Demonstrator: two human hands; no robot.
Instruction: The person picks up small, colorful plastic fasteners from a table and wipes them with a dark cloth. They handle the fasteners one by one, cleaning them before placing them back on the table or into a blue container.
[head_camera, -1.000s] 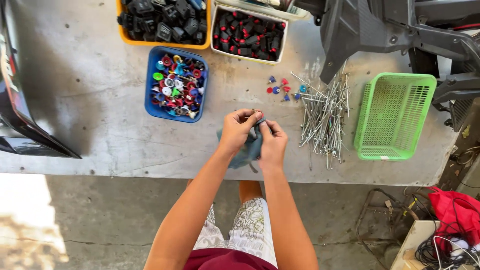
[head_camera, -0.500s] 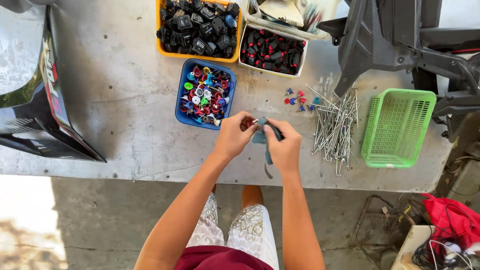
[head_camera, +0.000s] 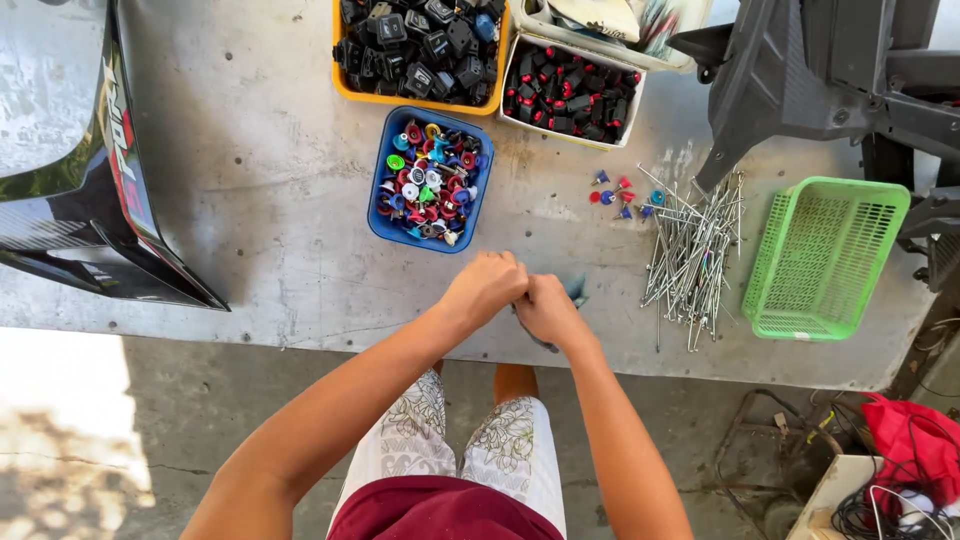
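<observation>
Both fists, left hand (head_camera: 487, 287) and right hand (head_camera: 545, 305), clench a grey-blue cloth (head_camera: 575, 291); metal pins (head_camera: 690, 250) at 2 o'clock could snag it.

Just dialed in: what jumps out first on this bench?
Two hands, the left hand and right hand, meet at the near edge of the table, closed on a small grey-blue cloth. Just behind sits a blue tray of colourful caps. To the right lie a heap of metal pins and a green basket.
</observation>
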